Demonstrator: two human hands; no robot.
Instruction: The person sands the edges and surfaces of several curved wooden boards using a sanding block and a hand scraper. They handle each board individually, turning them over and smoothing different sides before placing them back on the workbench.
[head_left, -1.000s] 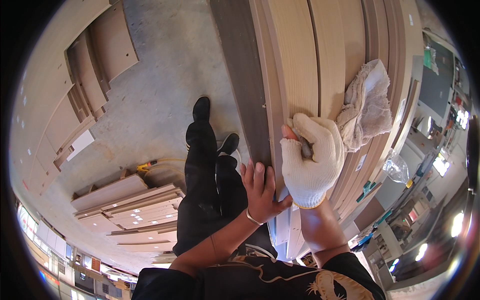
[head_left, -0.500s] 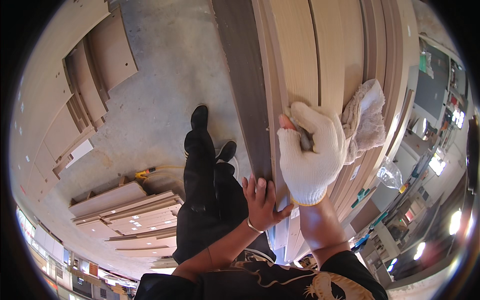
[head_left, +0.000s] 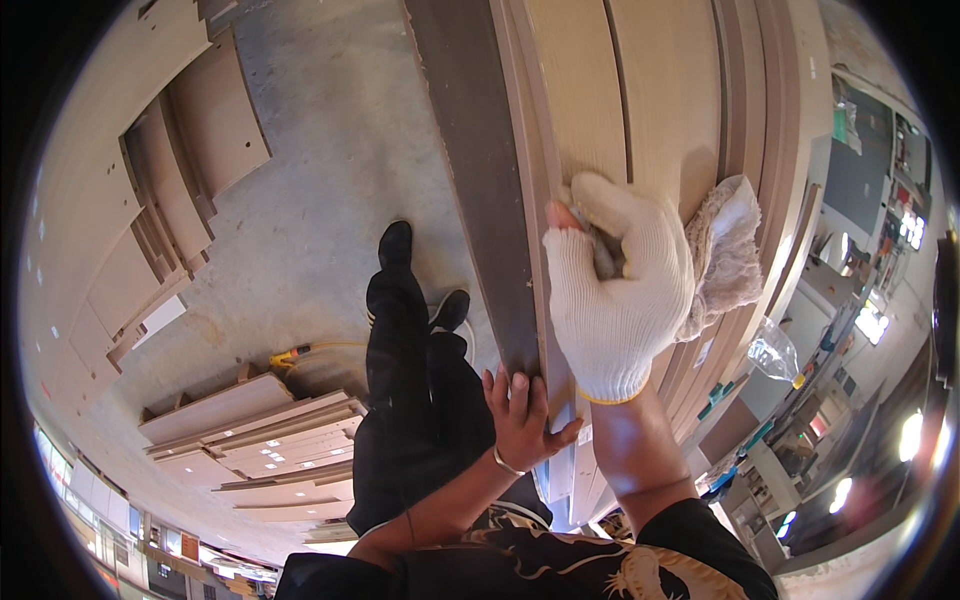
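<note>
Right hand (head_left: 612, 300), in a white knit glove, is curled shut around a small dark object, apparently a sanding block or scraper, though too little shows to name it. It presses this against the near edge of a pale wood panel (head_left: 600, 90) that lies topmost on a stack of boards on the bench. One fingertip pokes through the glove at the upper left of the fist.

Left hand (head_left: 522, 412), bare with a thin bracelet at the wrist, has its fingers spread and laid flat on the dark edge band (head_left: 470, 150) of the stack, just below the gloved hand. It grips nothing; it braces.

A crumpled off-white rag (head_left: 728, 255) rests on the boards, touching the right side of the glove.

Assessment: the work in hand appears to be dressing the panel edge. To do it well, the tool should stay flat to the edge and travel along its length in even strokes, so the corner is not rounded. The bracing hand should keep below the stroke path. The exposed fingertip is a hazard against a sharp edge.

Surroundings: concrete floor (head_left: 320, 200) below, the person's dark shoes (head_left: 395, 245) on it, further cut panels (head_left: 250, 430) stacked to the left, and a clear plastic bottle (head_left: 772, 355) to the right.
</note>
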